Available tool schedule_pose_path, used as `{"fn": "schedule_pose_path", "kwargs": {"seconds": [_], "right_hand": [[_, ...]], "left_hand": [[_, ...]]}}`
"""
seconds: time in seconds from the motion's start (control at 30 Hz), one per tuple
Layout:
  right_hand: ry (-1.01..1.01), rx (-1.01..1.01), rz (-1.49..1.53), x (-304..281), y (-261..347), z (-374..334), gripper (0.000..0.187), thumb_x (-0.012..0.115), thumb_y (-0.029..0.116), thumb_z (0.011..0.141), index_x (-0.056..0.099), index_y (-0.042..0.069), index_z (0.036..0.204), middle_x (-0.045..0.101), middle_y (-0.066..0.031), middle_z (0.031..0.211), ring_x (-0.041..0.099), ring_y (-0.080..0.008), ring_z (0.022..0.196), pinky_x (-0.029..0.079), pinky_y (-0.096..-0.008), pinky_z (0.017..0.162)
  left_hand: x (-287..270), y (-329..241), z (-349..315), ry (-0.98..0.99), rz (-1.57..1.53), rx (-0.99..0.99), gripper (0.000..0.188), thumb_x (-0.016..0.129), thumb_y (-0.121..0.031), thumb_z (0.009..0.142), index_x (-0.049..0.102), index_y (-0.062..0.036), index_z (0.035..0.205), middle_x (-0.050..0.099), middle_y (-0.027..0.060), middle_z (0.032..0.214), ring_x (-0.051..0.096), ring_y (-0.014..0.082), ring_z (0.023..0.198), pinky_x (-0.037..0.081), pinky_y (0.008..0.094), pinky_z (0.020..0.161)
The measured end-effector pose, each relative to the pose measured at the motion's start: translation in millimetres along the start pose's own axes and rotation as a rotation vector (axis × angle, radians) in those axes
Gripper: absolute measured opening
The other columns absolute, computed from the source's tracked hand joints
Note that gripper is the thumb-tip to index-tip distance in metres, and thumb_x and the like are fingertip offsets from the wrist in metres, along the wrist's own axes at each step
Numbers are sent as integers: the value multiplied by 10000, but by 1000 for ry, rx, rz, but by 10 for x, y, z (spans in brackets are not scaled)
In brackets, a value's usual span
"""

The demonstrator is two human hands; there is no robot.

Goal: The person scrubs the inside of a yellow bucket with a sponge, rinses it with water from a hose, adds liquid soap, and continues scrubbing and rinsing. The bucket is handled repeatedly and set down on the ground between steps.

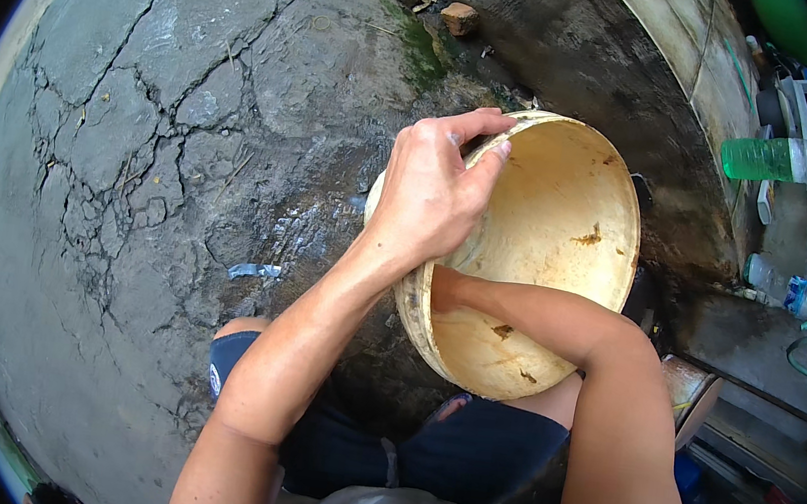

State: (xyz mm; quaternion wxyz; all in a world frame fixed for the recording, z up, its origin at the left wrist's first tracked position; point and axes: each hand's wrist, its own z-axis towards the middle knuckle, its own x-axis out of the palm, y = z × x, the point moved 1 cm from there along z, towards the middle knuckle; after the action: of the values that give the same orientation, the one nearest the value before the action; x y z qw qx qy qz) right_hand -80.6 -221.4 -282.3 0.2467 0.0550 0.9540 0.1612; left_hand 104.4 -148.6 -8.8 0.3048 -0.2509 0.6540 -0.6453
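Note:
A large cream plastic bucket (585, 209) lies tilted on its side in front of me, its round mouth facing up and to the right. Brown flakes and stains mark its inner wall. My left hand (449, 167) is closed over the upper left rim, thumb and fingers gripping the edge. Through the mouth reaches my right forearm, with the wrist (449, 290) just inside the left rim. The fingers of my right hand are hidden within the bucket, so whether they hold anything does not show. Below the bucket are my knees in dark shorts (480, 453).
Cracked grey concrete (132, 168) spreads to the left, with a blue scrap (255, 271) on it. A brown stone (459, 19) lies at the far side. Right of the bucket are a green-filled bottle (763, 158), a clear bottle (768, 279), a pale green hose (800, 346) and a rusty can (694, 388).

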Motion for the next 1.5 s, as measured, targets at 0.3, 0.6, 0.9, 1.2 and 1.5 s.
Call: {"fn": "schedule_pose_path", "kwargs": {"seconds": [0.3,0.6,0.9,1.2,1.5], "right_hand": [[-239,-45,-1135,-1589,-784,-1772,242,608,229,915,799,101,992,682,-92,1212,584,-260,1206,453,-374,1008],[-113,97,-197,-812,-132,-2379,250,571,127,894,757,-10,988,678,-241,1126,626,-381,1133,534,-442,988],[-134,394,-670,-1202,-50,-2795,192,637,151,867,776,39,936,661,-162,1083,607,-293,1115,534,-393,928],[-1278,-241,2084,-1592,845,-1366,224,511,97,1049,666,-49,1119,677,-68,961,597,-145,877,520,-333,857],[-389,-19,465,-479,368,-2535,127,666,71,845,704,20,955,681,-257,885,677,-433,916,552,-477,799]], "left_hand": [[-62,-14,21,47,73,-21,307,645,-110,969,715,58,1216,764,182,1138,713,191,1044,553,343,923],[-29,6,14,14,41,-10,307,641,-105,970,715,60,1218,759,181,1162,712,198,1049,549,345,927],[18,36,-6,-17,1,-46,295,641,-89,976,709,72,1213,770,165,1105,713,176,1014,556,343,904],[144,39,-2,-7,65,0,305,644,-105,961,716,60,1207,782,161,1019,721,161,938,560,332,859],[154,33,2,14,106,-15,317,657,-133,968,715,58,1213,780,146,1037,710,166,943,558,338,859]]}}
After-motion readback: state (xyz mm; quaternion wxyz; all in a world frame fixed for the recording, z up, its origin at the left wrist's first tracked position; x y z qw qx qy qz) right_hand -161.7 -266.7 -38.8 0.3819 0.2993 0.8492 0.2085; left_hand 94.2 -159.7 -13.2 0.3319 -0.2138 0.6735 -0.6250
